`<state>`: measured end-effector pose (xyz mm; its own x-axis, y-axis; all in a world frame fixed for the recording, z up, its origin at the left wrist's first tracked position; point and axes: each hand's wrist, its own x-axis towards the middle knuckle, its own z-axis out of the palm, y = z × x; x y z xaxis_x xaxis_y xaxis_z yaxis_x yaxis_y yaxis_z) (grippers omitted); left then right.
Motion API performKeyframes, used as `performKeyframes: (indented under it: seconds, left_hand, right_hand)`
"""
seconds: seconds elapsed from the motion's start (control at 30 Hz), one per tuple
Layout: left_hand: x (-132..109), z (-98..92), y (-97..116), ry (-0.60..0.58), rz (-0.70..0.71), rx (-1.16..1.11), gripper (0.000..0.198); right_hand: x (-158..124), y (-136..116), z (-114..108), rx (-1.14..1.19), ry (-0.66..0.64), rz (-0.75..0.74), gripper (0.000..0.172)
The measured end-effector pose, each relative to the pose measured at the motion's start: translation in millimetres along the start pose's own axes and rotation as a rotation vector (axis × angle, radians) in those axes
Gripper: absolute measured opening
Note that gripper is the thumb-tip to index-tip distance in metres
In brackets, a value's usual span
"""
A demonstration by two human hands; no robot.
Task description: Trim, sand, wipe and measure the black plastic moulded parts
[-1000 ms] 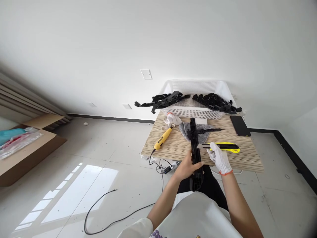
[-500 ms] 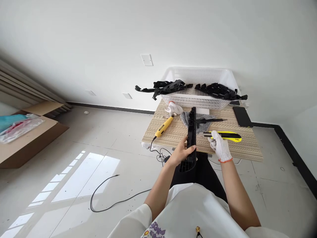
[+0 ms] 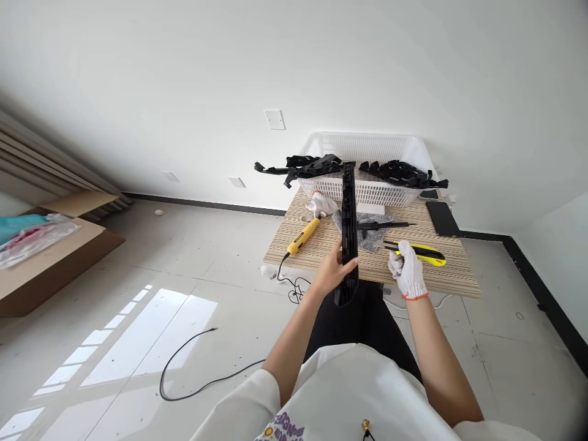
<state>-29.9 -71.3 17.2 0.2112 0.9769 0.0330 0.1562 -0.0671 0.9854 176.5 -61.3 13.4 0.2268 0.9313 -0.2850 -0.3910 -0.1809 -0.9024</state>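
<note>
My bare left hand (image 3: 334, 269) is closed round the lower part of a long black plastic part (image 3: 349, 226), which stands nearly upright in view in front of the table's near edge. In a white knit glove, my right hand (image 3: 408, 269) grips a yellow and black utility knife (image 3: 427, 253), its blade end pointing left towards the part but apart from it. Behind the black part, a black caliper (image 3: 381, 226) lies on a grey cloth (image 3: 367, 242). To the left rests a yellow corded tool (image 3: 304, 236), its tip by a white glove (image 3: 321, 203).
A white plastic basket (image 3: 381, 192) at the back of the table (image 3: 436, 285) holds black plastic parts (image 3: 399, 173), some jutting past its sides. A black phone (image 3: 442, 218) lies at the right. Cables (image 3: 202, 387) trail on the floor, and a cardboard box (image 3: 59, 263) stands far left.
The black part has been raised and turned in my left hand, its top now overlapping the basket. My right hand with the knife has shifted only slightly.
</note>
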Motion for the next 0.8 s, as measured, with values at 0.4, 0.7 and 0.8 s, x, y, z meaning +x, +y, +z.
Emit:
performKeyframes:
  seconds: [0.4, 0.7, 0.8]
  left_hand:
    - [102.8, -5.7, -20.3, 0.187, 0.176, 0.297, 0.04]
    - [134.2, -0.1, -12.4, 0.182, 0.176, 0.105, 0.039]
    - [132.7, 7.1, -12.8, 0.213, 0.14, 0.082, 0.04]
  right_hand:
    - [-1.3, -3.2, 5.3, -0.025, 0.059, 0.081, 0.043]
    - [-1.5, -3.1, 6.7, -0.068, 0.109, 0.11, 0.041]
    - [0.8, -0.5, 4.4, -0.094, 0.088, 0.122, 0.041]
